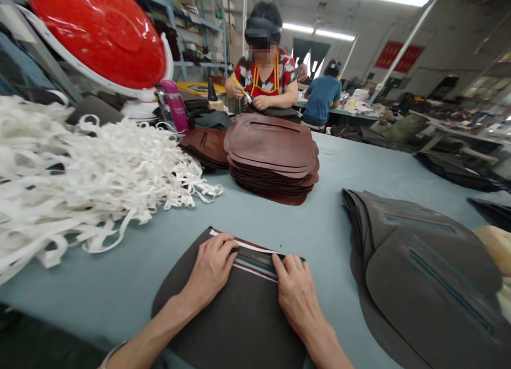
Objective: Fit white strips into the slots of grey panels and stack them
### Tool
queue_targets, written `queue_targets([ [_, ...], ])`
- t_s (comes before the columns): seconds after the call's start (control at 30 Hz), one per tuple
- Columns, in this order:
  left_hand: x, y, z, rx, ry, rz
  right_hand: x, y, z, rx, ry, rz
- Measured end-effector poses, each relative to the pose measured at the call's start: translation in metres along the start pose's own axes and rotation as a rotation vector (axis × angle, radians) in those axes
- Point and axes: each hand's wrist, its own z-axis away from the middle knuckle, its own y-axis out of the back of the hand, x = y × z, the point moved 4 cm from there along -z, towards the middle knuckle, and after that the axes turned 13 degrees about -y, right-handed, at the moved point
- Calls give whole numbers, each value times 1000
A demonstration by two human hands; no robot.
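A dark grey leather panel [239,316] with a long slot lies on the table in front of me. White tape [257,247] runs along its far edge, and a thin white line borders the near side of the slot. My left hand [213,265] grips the panel's far strip at the slot's left end, fingers curled over it and thumb on the near side. At the right end, my right hand [295,281] pinches the same strip, its fingers bent over the edge. The undersides of my fingers are hidden.
Loose white tape [104,172] is heaped on the left. Brown leather panels [271,145] are stacked ahead, and slotted grey panels [431,284] lie to the right. A purple bottle [175,107] and a red fan [104,33] stand behind. A co-worker [265,71] works across the table.
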Motion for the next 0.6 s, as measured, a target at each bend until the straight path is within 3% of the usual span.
queue_targets([
  [0.3, -1, 3, 1, 2, 9, -15, 39, 2, 30, 39, -69, 200],
  [0.6, 0, 4, 0, -10, -3, -30, -16, 8, -3, -48, -8, 153],
])
